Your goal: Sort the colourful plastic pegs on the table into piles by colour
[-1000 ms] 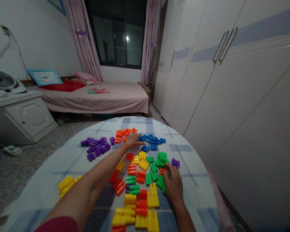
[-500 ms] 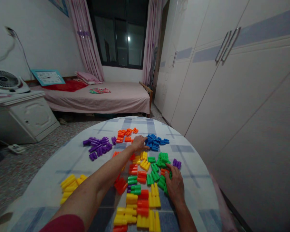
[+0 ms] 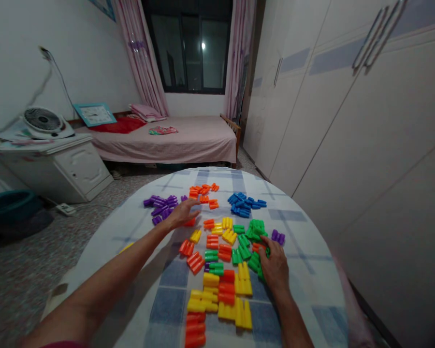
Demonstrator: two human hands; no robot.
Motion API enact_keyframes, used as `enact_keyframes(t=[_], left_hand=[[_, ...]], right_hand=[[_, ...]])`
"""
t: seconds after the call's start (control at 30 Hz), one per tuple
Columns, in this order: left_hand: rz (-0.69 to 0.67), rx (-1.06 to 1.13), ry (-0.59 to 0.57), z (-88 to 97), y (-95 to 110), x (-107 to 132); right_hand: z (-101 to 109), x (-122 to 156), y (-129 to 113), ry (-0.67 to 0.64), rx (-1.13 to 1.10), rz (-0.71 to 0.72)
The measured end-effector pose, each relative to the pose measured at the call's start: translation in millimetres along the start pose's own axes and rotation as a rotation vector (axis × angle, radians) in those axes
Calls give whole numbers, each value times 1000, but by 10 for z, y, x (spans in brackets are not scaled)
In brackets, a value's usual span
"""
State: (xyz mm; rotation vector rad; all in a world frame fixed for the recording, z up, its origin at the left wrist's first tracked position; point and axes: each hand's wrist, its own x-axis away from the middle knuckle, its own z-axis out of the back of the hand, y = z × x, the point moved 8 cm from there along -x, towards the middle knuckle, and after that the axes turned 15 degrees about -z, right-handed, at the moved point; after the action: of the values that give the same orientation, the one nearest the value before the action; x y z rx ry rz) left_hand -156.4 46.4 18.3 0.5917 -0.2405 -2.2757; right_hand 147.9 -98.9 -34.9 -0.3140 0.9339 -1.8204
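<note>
My left hand [image 3: 183,213] is stretched over the far left of the table, its fingers apart and nothing held in them. Beneath and beside it lie orange toy building blocks [image 3: 190,222], and a pile of purple blocks [image 3: 161,205] is close by on its left. On the right, my right hand [image 3: 274,263] rests at the green blocks [image 3: 255,229]. Its thumb and index finger close around an orange block [image 3: 257,247]; the other fingers are partly hidden. Yellow blocks [image 3: 243,278] and red-orange blocks [image 3: 195,262] form a mixed layout between my arms.
Blue blocks [image 3: 241,205] are heaped at the far right, and a purple block [image 3: 278,237] lies beyond my right hand. The round table [image 3: 297,290] wears a checked cover. A bed [image 3: 188,140], a fan [image 3: 43,120] on a cabinet and tall wardrobes [image 3: 333,183] surround it.
My left hand has moved left from beside the blue blocks to the orange and purple ones, its fingers now spread. My right hand stays at the green blocks. The view has shifted slightly.
</note>
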Motion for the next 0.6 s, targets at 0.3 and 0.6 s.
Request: enact_keyframes(t=[0.3,0.6], left_hand=[[-12,-42,78,130,436,952],[-144,-266,22,41,396,799]], right_hand=[[10,6,-18,22,28,19],[31,22,-44,22,18,17]])
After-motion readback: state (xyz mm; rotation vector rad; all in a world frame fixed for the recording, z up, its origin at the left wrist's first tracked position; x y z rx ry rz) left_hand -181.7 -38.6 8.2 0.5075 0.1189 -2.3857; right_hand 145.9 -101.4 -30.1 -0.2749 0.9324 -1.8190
